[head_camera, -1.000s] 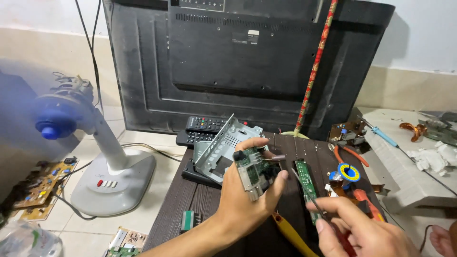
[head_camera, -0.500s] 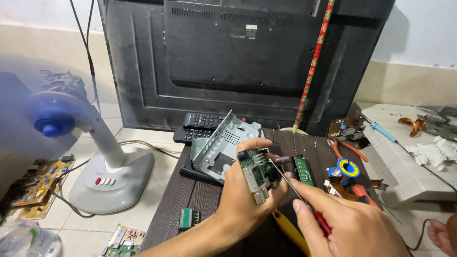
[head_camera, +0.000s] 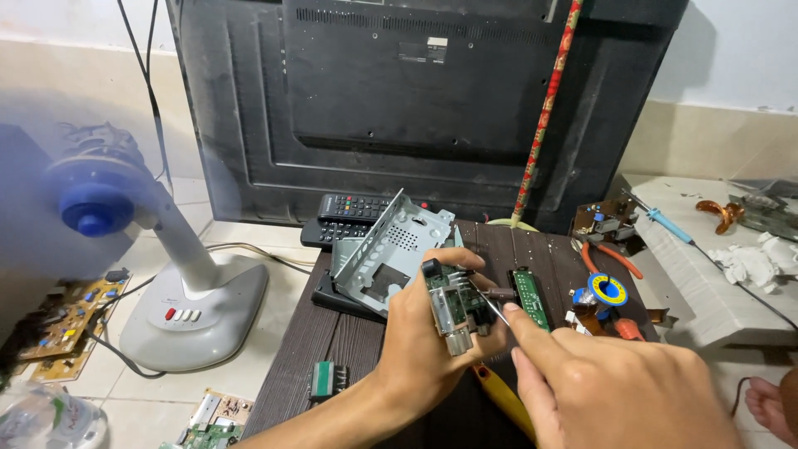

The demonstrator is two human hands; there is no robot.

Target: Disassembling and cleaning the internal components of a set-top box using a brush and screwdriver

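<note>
We see small green circuit board (head_camera: pixel 455 306) with metal tuner can, upright in left hand (head_camera: pixel 422 349) grip. Right hand (head_camera: pixel 615 391) grips screwdriver (head_camera: pixel 489 306), tip touching board. Versus half-second ago: right hand closer.

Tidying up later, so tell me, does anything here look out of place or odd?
Yes. Bare circuit boards lie loose on the floor tiles beside the fan's base, where they could be stepped on. A metal chassis leans tilted on the dark table behind the left hand.
</note>
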